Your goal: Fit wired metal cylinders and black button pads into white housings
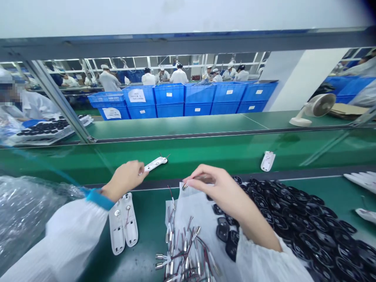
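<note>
While I follow from a distance, clock centred between both hands: left hand (131, 178), 9 o'clock, pinches one white plastic shell (156, 163) by its lower end, the shell lying toward 11; right hand (219, 188), 3 o'clock, pinches one small motor (185, 187) at its fingertips.

Risks, my judgement: the motor looks smooth and barely held, so a slight roll could drop it. Thin wires (168, 156) jut from the shell's far end and could snag. Motor pile (186, 245), 6 o'clock, looks tangled; pulling one might drag others.

Counts: hands, 2; held shell, 1; paired shells (117, 231), 8 o'clock, 2; lone shell (267, 161), between 2 and 3, 1; fan (321, 105), 2 o'clock, 1. Piled motors and black covers (305, 231), between 3 and 4, overlap; totals uncertain.
</note>
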`<state>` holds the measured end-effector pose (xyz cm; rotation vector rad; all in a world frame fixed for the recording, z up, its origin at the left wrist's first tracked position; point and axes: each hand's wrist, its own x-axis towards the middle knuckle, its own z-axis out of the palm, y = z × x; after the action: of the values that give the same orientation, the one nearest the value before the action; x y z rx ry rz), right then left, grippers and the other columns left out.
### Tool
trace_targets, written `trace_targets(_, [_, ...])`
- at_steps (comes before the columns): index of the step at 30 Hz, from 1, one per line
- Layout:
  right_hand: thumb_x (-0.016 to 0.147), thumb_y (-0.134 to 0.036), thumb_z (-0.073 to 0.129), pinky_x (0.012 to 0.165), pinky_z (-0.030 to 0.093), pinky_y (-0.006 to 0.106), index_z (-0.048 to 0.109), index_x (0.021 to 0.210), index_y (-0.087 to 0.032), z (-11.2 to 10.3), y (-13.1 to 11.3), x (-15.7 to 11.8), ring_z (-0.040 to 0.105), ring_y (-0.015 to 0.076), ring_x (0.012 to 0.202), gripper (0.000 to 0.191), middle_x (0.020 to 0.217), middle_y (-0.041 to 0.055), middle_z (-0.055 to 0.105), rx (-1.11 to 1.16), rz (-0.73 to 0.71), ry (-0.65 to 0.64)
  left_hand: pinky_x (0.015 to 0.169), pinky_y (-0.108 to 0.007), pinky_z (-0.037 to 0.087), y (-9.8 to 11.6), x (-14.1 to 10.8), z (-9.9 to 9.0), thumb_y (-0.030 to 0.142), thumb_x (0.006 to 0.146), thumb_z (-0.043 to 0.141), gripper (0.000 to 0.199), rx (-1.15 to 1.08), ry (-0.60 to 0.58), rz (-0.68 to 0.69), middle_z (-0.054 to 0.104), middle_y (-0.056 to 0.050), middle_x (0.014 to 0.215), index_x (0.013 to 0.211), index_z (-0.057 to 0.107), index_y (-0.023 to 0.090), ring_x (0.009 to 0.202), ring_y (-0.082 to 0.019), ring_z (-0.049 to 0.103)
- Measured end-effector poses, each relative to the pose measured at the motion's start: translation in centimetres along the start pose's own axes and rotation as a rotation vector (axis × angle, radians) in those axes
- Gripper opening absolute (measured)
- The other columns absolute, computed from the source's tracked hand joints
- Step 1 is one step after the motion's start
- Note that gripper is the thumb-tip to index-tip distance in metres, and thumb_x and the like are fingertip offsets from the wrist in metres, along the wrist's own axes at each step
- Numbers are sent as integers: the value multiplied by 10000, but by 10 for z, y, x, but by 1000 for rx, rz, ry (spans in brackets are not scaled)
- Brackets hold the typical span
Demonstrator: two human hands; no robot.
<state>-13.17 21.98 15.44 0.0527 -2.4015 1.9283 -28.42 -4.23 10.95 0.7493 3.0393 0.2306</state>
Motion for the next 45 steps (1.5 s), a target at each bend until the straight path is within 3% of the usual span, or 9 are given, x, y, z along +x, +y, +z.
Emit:
trace_targets(5, [922,-427,634,664,501,282,660,914,-222,-7,1,-3,667,175,729,207,758,10,676,135,-123,115,847,-531,450,20,-93,9,317,936,609,288,85,-107,-72,680,-173,897,693,656,170,991,-443,639])
trace_targets(9, [986,-484,487,493,306,256,655,975,-217,-1,7,-2,393,136,517,316,570,-58,414,-20,-42,139,854,-465,476,45,-119,29,230,914,648,254,5,-130,-109,652,-122,910,683,552,188,954,-351,646])
trace_targets(13, [981,-440,470,507,236,267,695,890,-199,8,1,-3,292,125,538,343,616,-40,403,-205,-27,67,820,-373,512,54,-116,36,103,819,713,242,-109,-87,-154,593,-90,990,745,501,193,951,-277,646])
trace_targets(18, [1007,-421,457,564,299,272,735,918,-197,11,-4,-4,363,128,581,368,741,2,591,-243,-80,4,849,-471,555,50,-108,44,154,850,699,258,-213,24,-257,551,-167,1203,1070,566,146,1036,-347,659])
trace_targets(22, [1057,-391,413,539,258,268,673,895,-194,8,-3,-6,328,116,531,365,609,-48,434,-296,-178,20,828,-518,599,51,-105,47,130,916,554,420,-319,49,-293,563,-199,1342,1335,520,141,1022,-350,717])
trace_targets(26, [1091,-328,377,524,262,261,660,981,-191,5,-5,-10,293,107,484,333,562,-83,335,-318,-316,67,1075,-480,550,71,-98,17,329,1006,573,495,-831,177,-161,625,-121,1401,1484,476,241,1279,-301,635])
trace_targets(32, [1078,-214,433,543,350,231,672,1036,-196,8,-9,-14,436,86,525,243,770,-41,647,-304,-529,211,918,-363,654,115,-77,-32,356,989,695,395,-1574,144,218,612,-52,1462,1381,650,345,1252,-300,657])
trace_targets(40, [1056,-151,483,697,456,192,676,1032,-204,4,-11,-15,633,98,744,202,901,-23,733,-341,-632,185,924,-198,614,124,-66,-36,261,966,746,408,-1554,238,368,717,6,1274,1334,686,428,1167,-190,697])
trace_targets(45, [1083,-246,453,606,436,228,615,1069,-235,4,-11,-14,540,111,620,163,766,-45,620,-332,-473,180,954,-221,614,121,-65,-39,230,941,770,336,-1452,253,392,726,8,1274,1227,740,403,1231,-197,665])
